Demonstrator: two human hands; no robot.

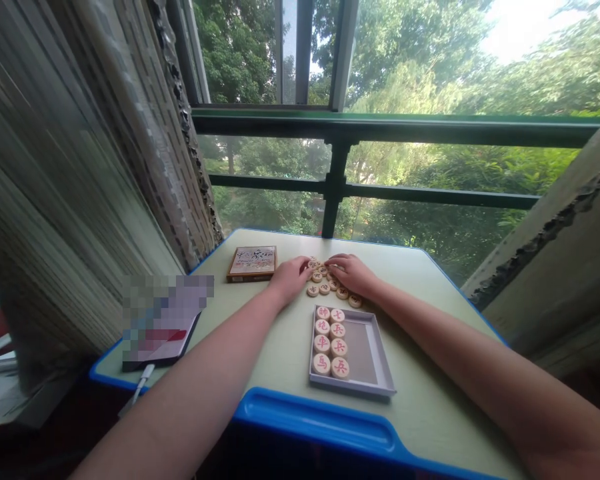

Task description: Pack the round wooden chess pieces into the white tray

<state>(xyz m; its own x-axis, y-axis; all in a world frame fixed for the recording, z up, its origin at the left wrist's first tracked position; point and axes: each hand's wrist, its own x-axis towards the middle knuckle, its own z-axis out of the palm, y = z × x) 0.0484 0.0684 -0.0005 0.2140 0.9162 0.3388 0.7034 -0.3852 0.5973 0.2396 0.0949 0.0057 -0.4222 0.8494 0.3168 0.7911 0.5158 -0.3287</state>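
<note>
Loosely curled, both hands (291, 277) (354, 273) flank scattered discs (325, 289) (hold unclear); 8 red-marked pieces (339, 347) sit in the tray (363, 350).

– What do the red-marked discs (322, 343) in the tray (363, 347), lower centre, say?
– Left column: 帥 on top, 車 and 馬 lowest. Right column: three 兵. The other two I can't confirm.
– The box (253, 261), left of centre?
– Brushed lettering, too blurred. The loose discs (324, 288), mid-frame: too small to read.

One tray (365, 350) holds eight red-marked discs (339, 347); there are two hands (291, 275) (354, 273), one box (253, 261) and one table (420, 407).
</note>
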